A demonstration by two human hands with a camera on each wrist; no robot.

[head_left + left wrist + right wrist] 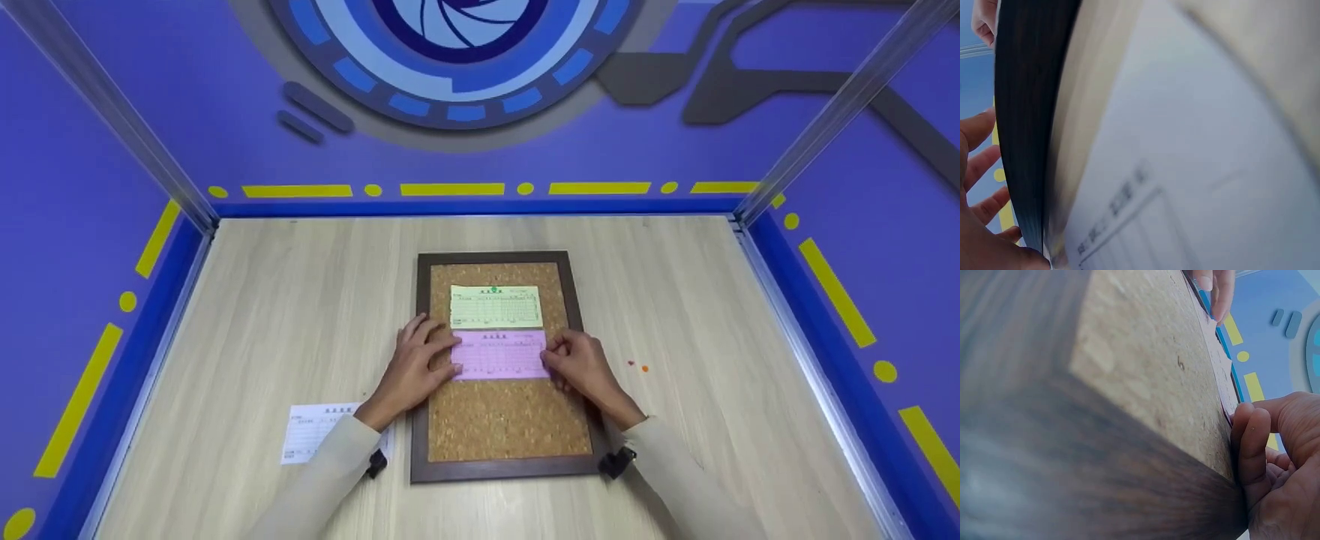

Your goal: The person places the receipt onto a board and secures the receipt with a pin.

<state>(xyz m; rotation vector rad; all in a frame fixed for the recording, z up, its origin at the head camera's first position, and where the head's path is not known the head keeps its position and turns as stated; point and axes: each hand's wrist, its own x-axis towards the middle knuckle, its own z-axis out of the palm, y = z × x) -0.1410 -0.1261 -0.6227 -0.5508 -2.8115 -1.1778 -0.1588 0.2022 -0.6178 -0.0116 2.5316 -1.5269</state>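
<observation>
Head view: a rectangular corkboard with a dark brown wooden frame (510, 427) lies on a pale wood-grain table (727, 427). On the cork, a pale yellow-green printed paper slip (495, 309) has a small round green pin (494, 289) at its top edge. Directly below it, near the middle of the board, lies a rectangular pink printed paper slip (499, 356). The person's left hand (420, 364) reaches over the frame's left side, fingers spread wide, thumb and forefinger touching the pink slip's left edge. The right hand (583, 365) is at the opposite edge with fingers curled, thumb and forefinger pinching the slip. A white printed paper sheet (311, 435) lies on the table at left, partly under the left forearm. To the board's right are a tiny red piece (631, 363) and a tiny orange piece (645, 369), close together.

Left wrist view: the white sheet, blurred, fills much of the scene beside the frame's dark side. The left hand's parted fingers show at left.

Right wrist view: the frame's corner looms large. The right hand's bent fingers meet the pink slip's edge in a narrow pinch; whether they also hold a pin cannot be told. The left hand's fingertips touch the far end.
</observation>
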